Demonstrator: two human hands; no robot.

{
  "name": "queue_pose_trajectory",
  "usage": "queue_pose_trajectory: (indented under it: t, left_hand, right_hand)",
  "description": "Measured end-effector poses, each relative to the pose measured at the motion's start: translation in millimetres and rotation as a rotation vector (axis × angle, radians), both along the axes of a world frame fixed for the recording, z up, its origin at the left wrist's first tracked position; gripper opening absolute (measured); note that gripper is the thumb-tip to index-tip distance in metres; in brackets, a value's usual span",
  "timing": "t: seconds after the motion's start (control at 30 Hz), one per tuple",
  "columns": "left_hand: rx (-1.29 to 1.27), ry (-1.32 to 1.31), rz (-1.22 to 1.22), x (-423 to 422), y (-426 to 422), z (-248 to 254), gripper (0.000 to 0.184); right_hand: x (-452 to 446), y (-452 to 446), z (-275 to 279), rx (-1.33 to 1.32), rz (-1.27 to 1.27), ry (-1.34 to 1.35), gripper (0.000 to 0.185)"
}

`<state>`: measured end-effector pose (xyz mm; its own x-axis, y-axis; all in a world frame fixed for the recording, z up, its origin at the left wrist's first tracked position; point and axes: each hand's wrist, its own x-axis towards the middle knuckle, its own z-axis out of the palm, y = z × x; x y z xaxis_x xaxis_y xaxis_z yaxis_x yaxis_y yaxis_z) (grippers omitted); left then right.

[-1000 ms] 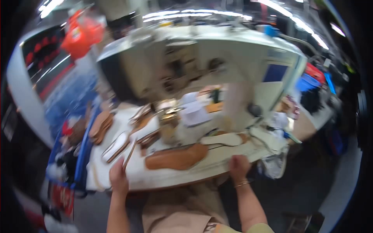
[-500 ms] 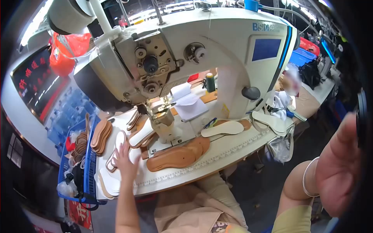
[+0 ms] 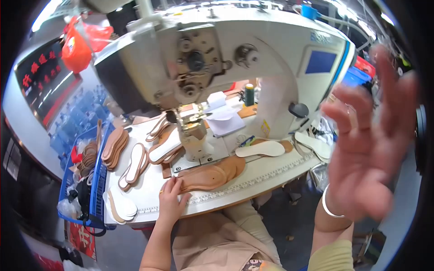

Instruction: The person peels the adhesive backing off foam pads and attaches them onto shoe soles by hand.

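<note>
On the sewing machine bed, brown insoles [image 3: 207,177] lie overlapped in a stack in front of the needle area. My left hand [image 3: 172,198] rests at the stack's left end, thumb and fingers apart, fingertips touching its edge. My right hand [image 3: 366,149] is raised close to the camera at the right, palm showing, fingers spread and blurred, holding nothing. The sewing machine [image 3: 280,58] stands behind the stack. A white insole [image 3: 261,149] lies to the stack's right. Left of the machine post are white-and-brown insoles [image 3: 134,167] and another white-topped pile [image 3: 166,147].
A blue basket [image 3: 97,198] with cords and bags stands at the table's left edge. Brown insoles [image 3: 115,147] and white pieces [image 3: 120,205] lie beside it. A ruler strip [image 3: 221,192] runs along the front edge. A green thread spool [image 3: 249,95] stands behind the machine bed.
My left hand has moved right, from the white-and-brown insoles to the brown stack. My right hand has swung up and inward from the far right. The camera view has shifted slightly.
</note>
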<state>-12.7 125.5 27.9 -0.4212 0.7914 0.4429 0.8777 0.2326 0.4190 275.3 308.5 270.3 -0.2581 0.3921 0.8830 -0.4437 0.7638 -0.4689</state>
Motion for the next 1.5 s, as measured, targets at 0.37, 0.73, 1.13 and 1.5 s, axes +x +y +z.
queue_pose_trajectory:
  t: [0.37,0.73,1.13,1.5]
  left_hand:
    - [-0.022,-0.034,-0.161,-7.1,28.9,15.6,0.059]
    - [0.133,-0.055,-0.095,15.1,-8.1,28.4,0.05]
    - [0.298,-0.343,-0.09,15.1,-25.0,31.9,0.051]
    - [0.215,0.139,0.03,-8.4,35.0,11.6,0.046]
  right_hand:
    - [-73.7,19.9,-236.0,-0.168,-0.132,-0.647,0.03]
    - [-69.9,16.8,-237.2,-0.129,-0.234,-0.648,0.031]
    - [-83.3,14.6,-229.0,0.177,-0.302,-0.884,0.053]
    - [-62.8,8.5,-227.4,0.26,-0.216,-1.018,0.042]
